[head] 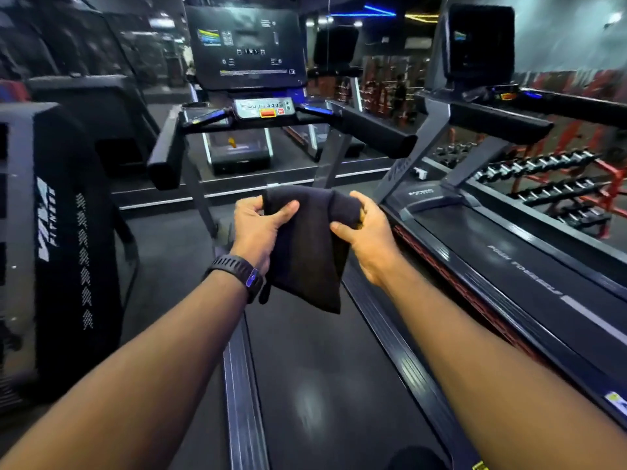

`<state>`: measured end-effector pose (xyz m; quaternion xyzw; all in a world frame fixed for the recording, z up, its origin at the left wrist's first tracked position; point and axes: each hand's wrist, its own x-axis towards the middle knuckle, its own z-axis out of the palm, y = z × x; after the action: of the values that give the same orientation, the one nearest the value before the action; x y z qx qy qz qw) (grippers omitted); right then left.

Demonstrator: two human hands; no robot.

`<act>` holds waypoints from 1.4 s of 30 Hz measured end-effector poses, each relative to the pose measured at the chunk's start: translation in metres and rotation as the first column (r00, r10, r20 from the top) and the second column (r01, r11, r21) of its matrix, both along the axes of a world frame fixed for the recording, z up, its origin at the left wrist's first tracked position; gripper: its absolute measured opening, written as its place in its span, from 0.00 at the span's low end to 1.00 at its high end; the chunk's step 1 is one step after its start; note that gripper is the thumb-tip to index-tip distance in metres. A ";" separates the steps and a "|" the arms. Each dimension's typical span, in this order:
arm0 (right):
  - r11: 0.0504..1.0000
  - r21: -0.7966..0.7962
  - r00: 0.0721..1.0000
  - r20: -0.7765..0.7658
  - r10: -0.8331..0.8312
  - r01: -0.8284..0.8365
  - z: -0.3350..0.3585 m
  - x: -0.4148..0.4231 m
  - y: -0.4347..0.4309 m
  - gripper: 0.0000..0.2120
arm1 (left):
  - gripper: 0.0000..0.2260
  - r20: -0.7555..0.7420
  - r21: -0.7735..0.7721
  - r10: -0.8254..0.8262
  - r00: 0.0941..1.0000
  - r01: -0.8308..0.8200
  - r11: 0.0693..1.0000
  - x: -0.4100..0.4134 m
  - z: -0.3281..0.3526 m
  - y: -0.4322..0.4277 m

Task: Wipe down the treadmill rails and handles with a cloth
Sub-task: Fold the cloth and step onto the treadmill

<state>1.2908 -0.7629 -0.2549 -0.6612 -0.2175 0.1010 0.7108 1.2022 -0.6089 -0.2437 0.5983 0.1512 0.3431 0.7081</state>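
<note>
Black cloth [308,252] held up over the treadmill belt [322,368].
The left hand [258,228] pinches its top left corner; the right hand [366,232] grasps the top right edge, each grip closed on fabric. Folding it to a flat pad should suit the far left handle [166,157] and right handle [373,134], both untouched.

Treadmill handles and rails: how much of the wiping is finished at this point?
Barely begun, it seems: no wiped surface is evident. The left grip and right grip both hold the dark cloth in the air, touching nothing. The left handle, right handle and side rails remain.
</note>
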 end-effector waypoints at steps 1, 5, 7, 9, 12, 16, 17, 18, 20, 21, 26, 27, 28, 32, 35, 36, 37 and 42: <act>1.000 0.011 1.000 0.017 -0.025 0.025 -0.001 0.013 0.004 0.31 | 0.10 0.010 0.031 0.052 0.999 -0.053 0.998 0.011 0.001 0.004; 0.995 0.059 0.993 0.077 -0.088 0.083 0.001 0.085 0.029 0.10 | 0.14 -0.019 0.067 0.096 0.995 -0.095 0.993 0.065 0.002 0.025; 0.993 0.096 0.996 0.055 -0.077 0.071 0.004 0.125 0.047 0.07 | 0.07 -0.040 0.093 0.039 0.998 -0.035 0.995 0.100 0.009 0.029; 0.996 0.090 0.999 -0.049 0.020 -0.016 0.015 0.164 0.063 0.17 | 0.11 -0.067 0.109 0.009 0.998 -0.002 0.994 0.135 0.028 0.030; 0.988 0.083 0.979 -0.146 0.139 -0.128 0.050 0.210 0.070 0.18 | 0.12 -0.101 0.118 0.036 0.994 -0.024 0.993 0.182 0.071 0.035; 0.945 0.076 0.922 -0.208 0.327 -0.318 0.119 0.255 0.078 0.11 | 0.10 -0.089 0.126 0.132 0.987 -0.121 0.985 0.223 0.145 0.048; 0.949 0.063 0.931 -0.186 0.315 -0.309 0.138 0.265 0.084 0.11 | 0.10 -0.098 0.113 0.135 0.986 -0.124 0.986 0.230 0.161 0.052; 0.962 0.037 0.949 -0.158 0.273 -0.270 0.156 0.275 0.091 0.10 | 0.13 -0.124 0.092 0.119 0.985 -0.108 0.990 0.234 0.175 0.056; 0.981 -0.046 0.979 -0.078 0.186 -0.190 0.184 0.286 0.105 0.13 | 0.19 -0.184 0.081 0.079 0.980 -0.065 0.995 0.235 0.194 0.063; 0.983 -0.090 0.987 -0.042 0.157 -0.160 0.193 0.292 0.115 0.14 | 0.22 -0.202 0.083 0.077 0.976 -0.061 0.995 0.235 0.201 0.068; 0.948 0.010 0.939 -0.129 0.318 -0.320 0.225 0.293 0.145 0.24 | 0.28 -0.197 0.052 0.350 0.916 -0.347 0.936 0.231 0.221 0.095; 0.912 0.018 0.902 -0.141 0.409 -0.411 0.225 0.290 0.149 0.31 | 0.29 -0.207 0.048 0.401 0.893 -0.400 0.915 0.229 0.223 0.100; 0.879 -0.008 0.874 -0.115 0.472 -0.476 0.222 0.288 0.156 0.39 | 0.28 -0.223 0.077 0.441 0.869 -0.435 0.897 0.227 0.224 0.108; 0.865 -0.010 0.865 -0.045 0.500 -0.501 0.218 0.288 0.193 0.44 | 0.23 -0.230 0.078 0.403 0.886 -0.396 0.915 0.216 0.227 0.140; 0.892 0.059 0.893 -0.013 0.450 -0.449 0.221 0.292 0.232 0.40 | 0.27 -0.265 0.040 0.266 0.927 -0.265 0.964 0.210 0.218 0.171; 0.878 0.075 0.880 0.017 0.474 -0.474 0.222 0.293 0.248 0.38 | 0.27 -0.282 0.066 0.259 0.924 -0.251 0.966 0.208 0.215 0.184; 0.852 0.060 0.854 0.047 0.517 -0.519 0.222 0.294 0.265 0.37 | 0.26 -0.284 0.103 0.273 0.919 -0.253 0.962 0.207 0.213 0.197; 0.650 -0.301 0.667 0.061 0.743 -0.698 0.222 0.299 0.335 0.49 | 0.30 -0.312 0.263 0.411 0.857 -0.337 0.904 0.200 0.212 0.271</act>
<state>1.5898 -0.4284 -0.0332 -0.6103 -0.5108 0.3430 0.4989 1.4023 -0.3376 -0.0315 0.6775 0.3573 0.3725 0.5240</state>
